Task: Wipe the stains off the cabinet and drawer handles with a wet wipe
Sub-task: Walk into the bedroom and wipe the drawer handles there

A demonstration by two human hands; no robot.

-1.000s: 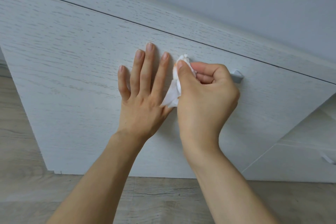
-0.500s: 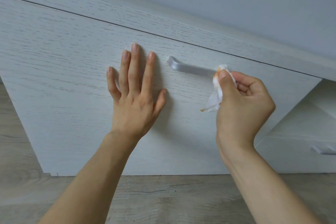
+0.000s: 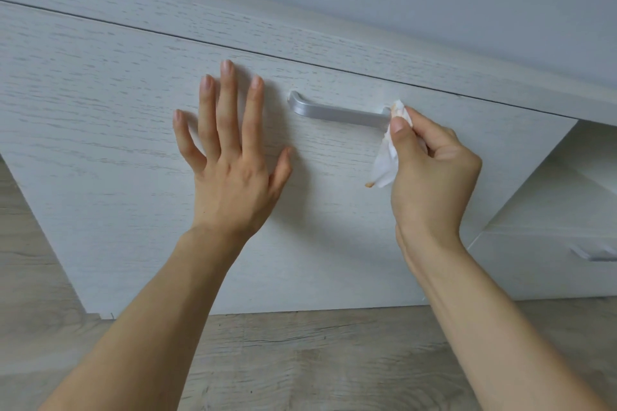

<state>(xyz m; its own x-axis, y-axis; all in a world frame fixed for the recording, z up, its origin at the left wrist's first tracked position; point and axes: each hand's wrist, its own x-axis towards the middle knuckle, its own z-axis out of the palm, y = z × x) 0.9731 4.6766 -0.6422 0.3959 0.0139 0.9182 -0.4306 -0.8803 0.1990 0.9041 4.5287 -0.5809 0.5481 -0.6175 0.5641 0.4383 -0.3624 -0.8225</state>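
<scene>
A silver bar handle sits on a white wood-grain drawer front. My right hand pinches a white wet wipe with orange-brown smears against the handle's right end. My left hand lies flat on the drawer front just left of the handle, fingers spread, holding nothing. The handle's right post is hidden behind the wipe.
The cabinet top edge runs above the drawer, with a pale wall behind it. At the lower right a second drawer carries another silver handle. Wood-look flooring lies below.
My right hand has slid the wipe from the handle's left end to its right end, uncovering the bar. My left hand has stayed flat on the drawer front.
</scene>
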